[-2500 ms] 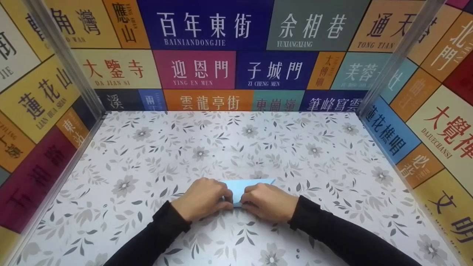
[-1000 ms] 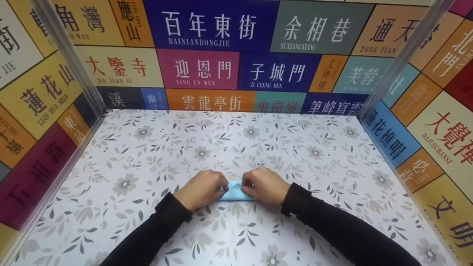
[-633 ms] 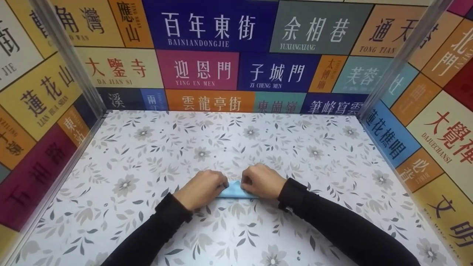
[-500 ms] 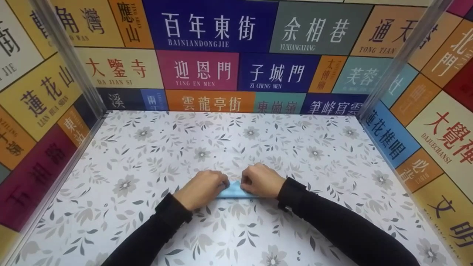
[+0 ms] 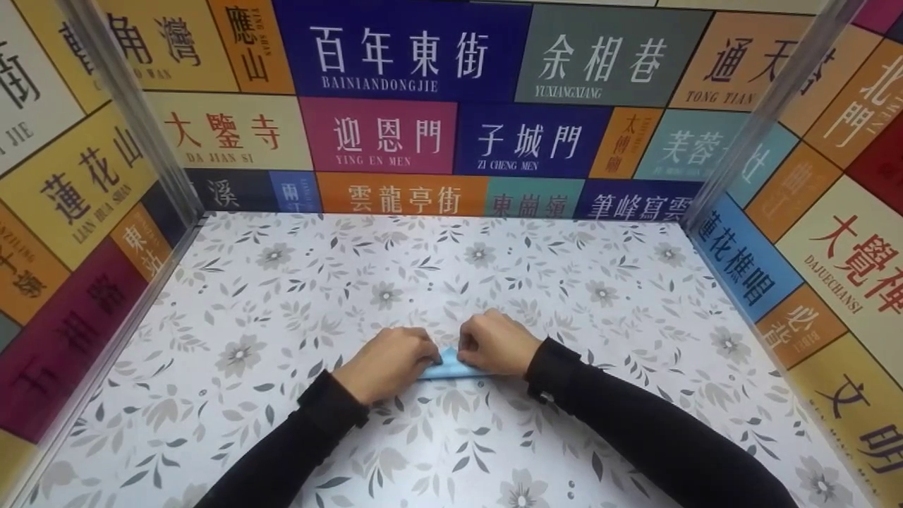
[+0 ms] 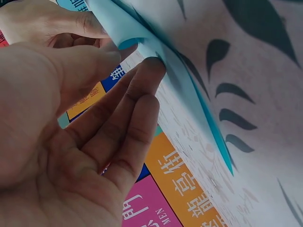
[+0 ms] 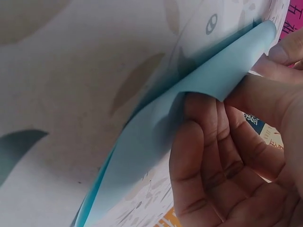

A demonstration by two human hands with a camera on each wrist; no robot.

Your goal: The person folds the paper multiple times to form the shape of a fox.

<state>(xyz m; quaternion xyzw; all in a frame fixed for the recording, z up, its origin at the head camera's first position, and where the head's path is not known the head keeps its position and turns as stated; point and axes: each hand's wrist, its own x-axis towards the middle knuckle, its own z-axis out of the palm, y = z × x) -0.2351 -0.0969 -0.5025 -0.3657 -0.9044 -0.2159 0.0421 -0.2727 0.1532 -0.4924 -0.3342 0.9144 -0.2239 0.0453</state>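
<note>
A light blue sheet of paper [image 5: 449, 368], folded into a narrow strip, lies on the flower-patterned tabletop between both hands. My left hand [image 5: 389, 363] holds its left part with curled fingers; in the left wrist view the fingertips [image 6: 152, 71] touch the paper [image 6: 177, 75] near a curled flap. On the other side my right hand [image 5: 502, 346] pinches the raised flap between thumb and fingers. The right wrist view shows the paper [image 7: 203, 78] bent over those fingers [image 7: 187, 146], which partly hides their tips. A small peak of paper stands up between the hands.
The tabletop [image 5: 451, 282] is white with grey flowers and leaves. Upright panels with colourful name signs [image 5: 381, 134] close off the back and both sides. Clear strips [image 5: 141, 120] run along the corners. Black sleeves [image 5: 635, 416] cover both forearms.
Since the oldest frame the paper has been turned up into a narrower strip. My right hand has moved up and slightly back from the front edge. Over the last half second both hands barely shift.
</note>
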